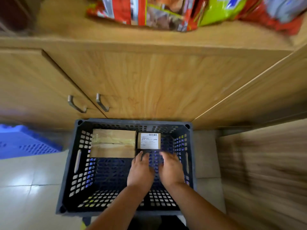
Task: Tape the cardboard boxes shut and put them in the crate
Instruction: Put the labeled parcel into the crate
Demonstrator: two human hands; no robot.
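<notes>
Placement looks to be the step in hand, with both boxes already lying inside the grey crate (pixel 132 121). The larger taped box (pixel 113 143) lies against the crate's far wall, in its far-left corner, with clear tape running along its top seam. The small labelled box (pixel 150 141) sits just beside it, also against the crate's far wall and a little right of the crate's middle, with its white label facing up.

To finish this well, the person would do best to leave the small box snug against the larger one and flat on the crate's floor. That keeps the near half of the crate free for more boxes. The hands should then lift straight up, so that neither sleeve nor fingers drag the light box out of line.

The left hand (pixel 140 171) is over the middle of the crate's floor, palm down and fingers straight, and it holds nothing. Its fingertips reach the near-left corner of the small box, but whether they touch it cannot be told. The right hand (pixel 171 170) is beside it, towards the crate's right wall. It is likewise spread and empty, and its blurred fingertips stop just short of the small box's near edge.
</notes>
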